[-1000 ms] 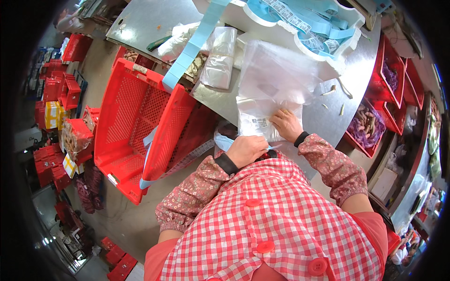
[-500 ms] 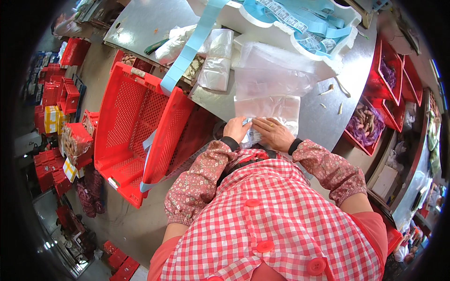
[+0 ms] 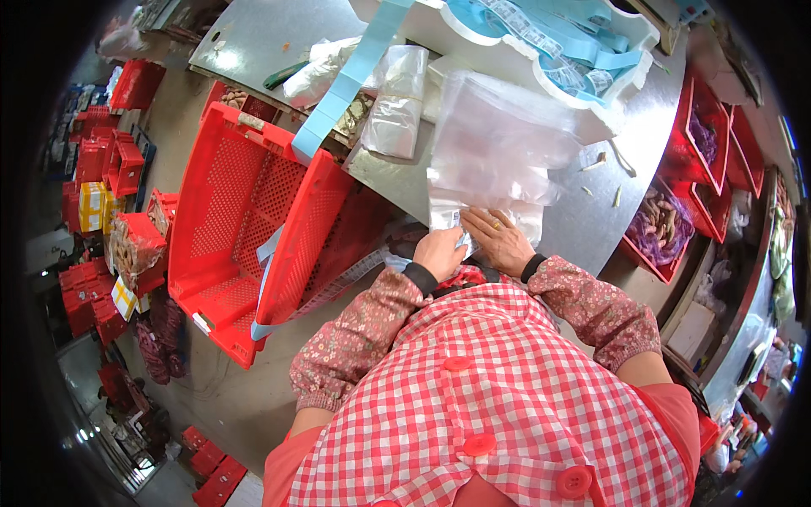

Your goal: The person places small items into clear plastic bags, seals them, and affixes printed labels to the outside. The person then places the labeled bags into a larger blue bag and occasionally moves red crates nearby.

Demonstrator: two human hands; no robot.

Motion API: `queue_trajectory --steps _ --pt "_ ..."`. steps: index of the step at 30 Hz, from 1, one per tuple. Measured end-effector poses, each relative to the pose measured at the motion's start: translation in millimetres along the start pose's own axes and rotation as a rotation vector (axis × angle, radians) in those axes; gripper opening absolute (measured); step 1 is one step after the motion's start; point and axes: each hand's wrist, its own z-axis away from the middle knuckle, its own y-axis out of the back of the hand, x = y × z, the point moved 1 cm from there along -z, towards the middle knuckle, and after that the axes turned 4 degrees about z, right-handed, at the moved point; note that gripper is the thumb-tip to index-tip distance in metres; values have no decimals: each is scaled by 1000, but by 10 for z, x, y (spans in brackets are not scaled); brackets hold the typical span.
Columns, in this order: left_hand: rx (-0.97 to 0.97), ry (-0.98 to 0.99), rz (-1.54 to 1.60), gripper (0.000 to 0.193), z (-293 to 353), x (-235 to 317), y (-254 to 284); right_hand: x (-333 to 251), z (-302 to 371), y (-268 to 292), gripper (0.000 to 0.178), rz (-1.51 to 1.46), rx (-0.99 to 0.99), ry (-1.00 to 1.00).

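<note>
A stack of clear plastic bags [image 3: 498, 127] lies on the metal table, its near end reaching under my hands. Flat on that end rests my right hand [image 3: 500, 242], fingers stretched out and pressed together, a ring on one finger. Just left of it, my left hand [image 3: 438, 253] is closed in a pinch at a small pale printed label [image 3: 466, 242], which my fingers partly cover. A light blue label strip [image 3: 346, 93] runs from a white foam box [image 3: 621, 106] over a red crate [image 3: 317, 203] and down; part of the strip shows again beside my left wrist.
The foam box holds more blue label strips [image 3: 583, 51]. A rolled bundle of clear bags [image 3: 394, 114] lies left of the stack, and plant scraps [image 3: 596, 162] lie right of it. Red crates [image 3: 663, 228] with purple-netted produce stand at the right. More crates [image 3: 131, 165] fill the far left.
My left hand has drawn back toward me and a little right. My right hand's fingertips have shifted farther up the bag. The whole view has moved slightly.
</note>
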Motion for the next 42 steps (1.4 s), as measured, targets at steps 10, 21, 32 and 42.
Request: queue_trajectory --steps 10,21,32,42 --pt "-20 -21 -7 27 110 119 273 121 78 11 61 -67 -52 -111" --pt "168 -142 149 23 -153 -25 372 396 -431 1093 11 -365 580 -555" --pt "193 100 37 32 -388 -372 159 -242 -218 362 48 -120 121 -25" --pt "64 -54 16 25 -104 -118 175 60 -174 251 51 -92 -19 -114"
